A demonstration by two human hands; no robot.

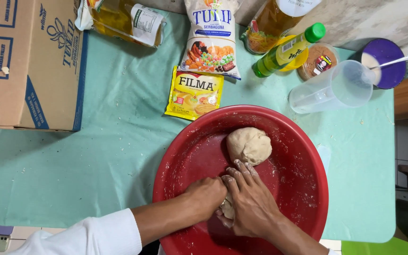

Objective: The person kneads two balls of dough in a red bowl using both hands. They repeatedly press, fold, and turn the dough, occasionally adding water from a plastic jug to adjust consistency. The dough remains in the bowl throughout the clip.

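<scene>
Pressing small dough piece [226,208], curled fingers [213,186] of both hands.

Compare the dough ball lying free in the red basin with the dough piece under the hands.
The dough ball lies untouched and fully visible; the dough piece is pressed between the left hand and right hand, mostly hidden. The ball looks rounded and larger. Both are pale tan and sit in the red basin.

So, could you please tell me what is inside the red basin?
The red basin holds a dough ball and a smaller lump, mostly covered by the left hand and right hand.
</scene>
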